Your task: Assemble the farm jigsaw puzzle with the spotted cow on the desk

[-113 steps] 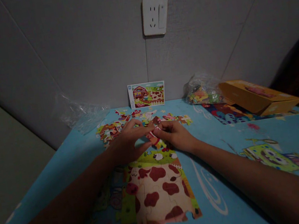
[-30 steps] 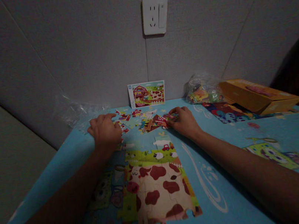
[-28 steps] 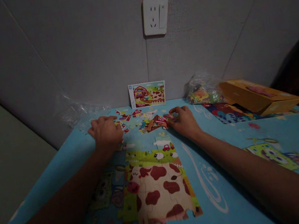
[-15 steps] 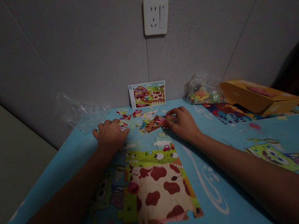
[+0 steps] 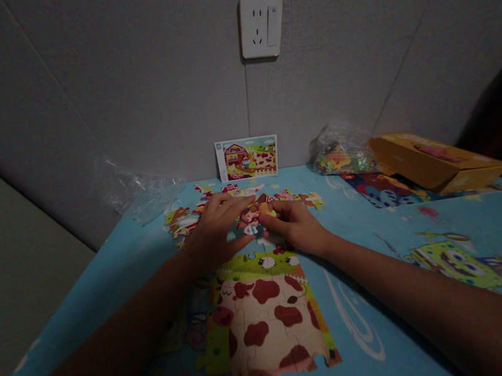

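Note:
Between my hands is a jigsaw puzzle piece (image 5: 251, 220) printed with a small figure. My right hand (image 5: 301, 224) pinches its right side between thumb and fingers. Thumb and fingers spread apart, my left hand (image 5: 214, 228) is around the piece's left side; whether it touches is hard to make out. Just below lies a partly joined puzzle (image 5: 270, 317) of a brown-spotted cow, with sheep and a red tractor along its upper part. Loose puzzle pieces (image 5: 180, 220) are scattered behind and beside both hands, some hidden by them.
Against the wall leans a picture card (image 5: 249, 158) of the farm scene. A crumpled clear bag (image 5: 143, 194) lies at the left. To the right are a bag of pieces (image 5: 342, 152) and an orange box (image 5: 440, 160) on a colourful sheet (image 5: 383, 190). A blue cartoon cloth (image 5: 371, 270) covers the table.
Both hands have come inward from the loose pieces to just above the joined puzzle. The figure piece now shows in my right hand, and my left fingers have spread.

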`<state>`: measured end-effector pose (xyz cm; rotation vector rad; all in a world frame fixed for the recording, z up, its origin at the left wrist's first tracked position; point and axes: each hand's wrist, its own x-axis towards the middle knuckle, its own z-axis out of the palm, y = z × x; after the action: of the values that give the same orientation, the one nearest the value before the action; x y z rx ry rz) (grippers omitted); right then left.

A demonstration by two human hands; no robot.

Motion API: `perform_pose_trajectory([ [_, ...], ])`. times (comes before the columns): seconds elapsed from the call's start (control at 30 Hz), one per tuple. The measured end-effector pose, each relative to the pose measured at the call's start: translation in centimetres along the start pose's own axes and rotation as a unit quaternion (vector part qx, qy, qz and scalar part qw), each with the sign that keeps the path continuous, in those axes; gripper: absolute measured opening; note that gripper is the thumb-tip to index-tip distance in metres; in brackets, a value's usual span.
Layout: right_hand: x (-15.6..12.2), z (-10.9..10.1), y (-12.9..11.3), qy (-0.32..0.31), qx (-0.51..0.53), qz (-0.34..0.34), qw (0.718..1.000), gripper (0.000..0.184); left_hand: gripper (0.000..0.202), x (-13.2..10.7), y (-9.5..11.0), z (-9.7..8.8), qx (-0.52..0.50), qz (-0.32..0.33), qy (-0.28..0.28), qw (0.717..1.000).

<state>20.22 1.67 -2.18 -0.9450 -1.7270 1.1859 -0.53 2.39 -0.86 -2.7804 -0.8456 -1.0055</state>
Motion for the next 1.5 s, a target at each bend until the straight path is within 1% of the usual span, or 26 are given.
perform_pose_trajectory([
  [0.07, 0.0, -0.2, -0.1, -0.002, -0.006, 0.008, 1.000, 0.036, 0.052, -0.1, -0.5, 0.0, 0.009, 0.008, 0.019, 1.000],
  [0.13, -0.1, -0.3, -0.2, -0.001, -0.021, 0.007, 1.000, 0.037, 0.047, -0.1, -0.9, 0.1, 0.016, 0.015, 0.021, 1.000],
  [0.33, -0.1, -0.3, -0.1, 0.014, -0.071, 0.009, 0.997, 0.035, 0.048, 0.0, -0.9, 0.2, 0.041, 0.007, 0.044, 0.998],
  [0.47, 0.0, -0.5, 0.1, 0.033, -0.122, -0.008, 0.992, 0.033, 0.046, -0.1, -0.9, 0.1, 0.059, 0.004, 0.062, 0.996],
  [0.6, 0.0, -0.5, 0.2, 0.073, -0.190, -0.033, 0.979, 0.030, 0.044, 0.0, -0.7, 0.0, 0.071, -0.015, 0.061, 0.996],
  [0.7, 0.2, -0.9, 0.3, 0.124, -0.240, -0.046, 0.962, 0.030, 0.037, 0.2, -0.5, 0.0, 0.083, -0.040, 0.064, 0.994],
  [0.77, 0.4, -1.6, 0.5, 0.177, -0.292, -0.036, 0.939, 0.029, 0.032, 0.2, -0.6, 0.0, 0.098, -0.078, 0.074, 0.989],
  [0.83, 0.7, -2.6, 0.9, 0.222, -0.365, -0.019, 0.904, 0.027, 0.031, 0.1, -0.8, 0.0, 0.125, -0.140, 0.085, 0.979],
  [0.9, 1.0, -3.5, 1.5, 0.237, -0.437, -0.001, 0.868, 0.024, 0.035, -0.1, -1.1, 0.0, 0.161, -0.219, 0.086, 0.959],
  [0.93, 1.1, -3.9, 1.8, 0.244, -0.459, 0.014, 0.854, 0.024, 0.036, -0.2, -1.3, 0.1, 0.179, -0.258, 0.082, 0.946],
  [1.03, 1.3, -4.3, 2.4, 0.278, -0.485, 0.050, 0.827, 0.026, 0.041, -0.6, -1.8, 0.1, 0.221, -0.346, 0.056, 0.910],
  [1.1, 1.2, -4.2, 2.5, 0.303, -0.486, 0.062, 0.817, 0.036, 0.043, -0.7, -1.9, 0.0, 0.242, -0.378, 0.035, 0.893],
  [1.17, 1.2, -4.1, 2.5, 0.307, -0.481, 0.069, 0.818, 0.039, 0.043, -0.8, -2.0, -0.1, 0.259, -0.396, 0.019, 0.881],
  [1.27, 1.1, -4.0, 2.4, 0.281, -0.467, 0.071, 0.836, 0.025, 0.043, -0.8, -1.9, -0.1, 0.276, -0.406, -0.002, 0.871],
  [1.33, 1.1, -4.0, 2.3, 0.268, -0.453, 0.066, 0.848, 0.019, 0.043, -0.9, -1.9, -0.1, 0.287, -0.411, -0.018, 0.865],
  [1.4, 1.2, -4.0, 2.2, 0.267, -0.435, 0.054, 0.859, 0.014, 0.044, -0.9, -1.9, 0.1, 0.297, -0.416, -0.046, 0.858],
  [1.5, 1.2, -3.9, 1.8, 0.271, -0.411, 0.025, 0.870, 0.011, 0.046, -1.1, -2.0, 0.3, 0.306, -0.421, -0.102, 0.848],
])
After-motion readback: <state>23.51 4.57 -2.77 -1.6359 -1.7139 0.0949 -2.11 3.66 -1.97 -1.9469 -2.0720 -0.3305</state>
